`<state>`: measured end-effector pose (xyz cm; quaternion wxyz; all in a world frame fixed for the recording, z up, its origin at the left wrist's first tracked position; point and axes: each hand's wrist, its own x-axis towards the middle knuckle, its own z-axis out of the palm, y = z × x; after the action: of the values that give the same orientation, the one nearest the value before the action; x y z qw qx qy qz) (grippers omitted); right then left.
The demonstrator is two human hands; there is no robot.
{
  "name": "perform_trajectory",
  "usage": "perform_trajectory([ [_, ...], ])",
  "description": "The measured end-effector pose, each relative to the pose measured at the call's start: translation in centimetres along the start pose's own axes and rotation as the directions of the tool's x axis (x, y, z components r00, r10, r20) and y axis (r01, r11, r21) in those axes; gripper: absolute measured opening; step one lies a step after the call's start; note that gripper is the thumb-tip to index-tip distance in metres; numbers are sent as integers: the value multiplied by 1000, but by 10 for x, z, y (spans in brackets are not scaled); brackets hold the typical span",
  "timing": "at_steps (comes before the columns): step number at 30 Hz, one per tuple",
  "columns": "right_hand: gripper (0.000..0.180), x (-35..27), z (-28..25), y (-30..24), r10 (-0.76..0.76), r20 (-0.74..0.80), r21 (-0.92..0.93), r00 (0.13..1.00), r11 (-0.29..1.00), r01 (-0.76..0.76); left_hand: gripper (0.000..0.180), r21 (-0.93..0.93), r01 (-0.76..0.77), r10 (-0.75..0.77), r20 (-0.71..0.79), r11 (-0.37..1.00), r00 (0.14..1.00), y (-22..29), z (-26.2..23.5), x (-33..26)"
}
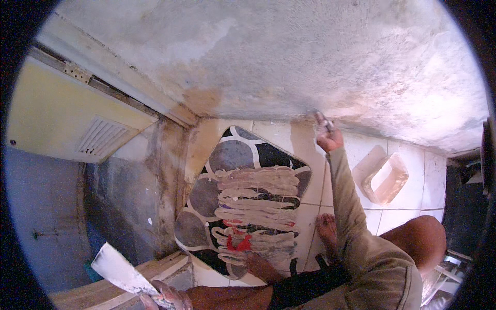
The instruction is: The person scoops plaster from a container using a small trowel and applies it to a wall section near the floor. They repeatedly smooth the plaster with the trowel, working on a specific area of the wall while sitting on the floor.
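Observation:
My right hand (328, 135) reaches far forward to the foot of the rough plastered wall (289, 57) and is shut on a small putty knife (321, 120) whose blade touches the wall near the floor. My left hand (164, 297), smeared with filler, is at the bottom edge and grips the handle of a broad scraper (118, 269) with a pale, coated blade pointing up and left. A patterned board (245, 199) lies on the tiled floor between them, covered with ridges of beige putty. My bare feet rest at its near and right edges.
A translucent rectangular tub (385, 178) lies on the white tiled floor (413, 199) at right. At left hangs a yellow door with a vent (77, 121), beside a stained grey wall. A wooden plank (129, 281) runs along the lower left.

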<state>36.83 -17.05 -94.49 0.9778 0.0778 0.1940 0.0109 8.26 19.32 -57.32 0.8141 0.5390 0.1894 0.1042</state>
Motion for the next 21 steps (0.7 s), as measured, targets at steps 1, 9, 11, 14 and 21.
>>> perform_trajectory([
  [1, 43, -20, 13, 5, -103, -38, -6, 994, 995, 103, 29, -33, 0, 1, 34, 999, 999, -1, -8, 1],
  [9, 22, -1, -49, 115, 258, 214, -206, 942, 955, -215, 28, -151, 6, 20, 170, 988, 985, -1, 2, 6],
  [11, 27, 27, -40, 174, 332, 107, -185, 937, 933, -310, 29, -139, -21, 35, 101, 990, 994, 1, 2, 1],
  [14, 32, 76, -46, 206, 266, -119, -65, 957, 959, -275, 29, -102, -38, 34, -38, 994, 999, 4, 6, -8],
  [21, 40, 113, -77, 133, 178, -59, -143, 982, 972, -185, 30, -60, -42, 40, -43, 997, 998, 1, 10, -4],
])
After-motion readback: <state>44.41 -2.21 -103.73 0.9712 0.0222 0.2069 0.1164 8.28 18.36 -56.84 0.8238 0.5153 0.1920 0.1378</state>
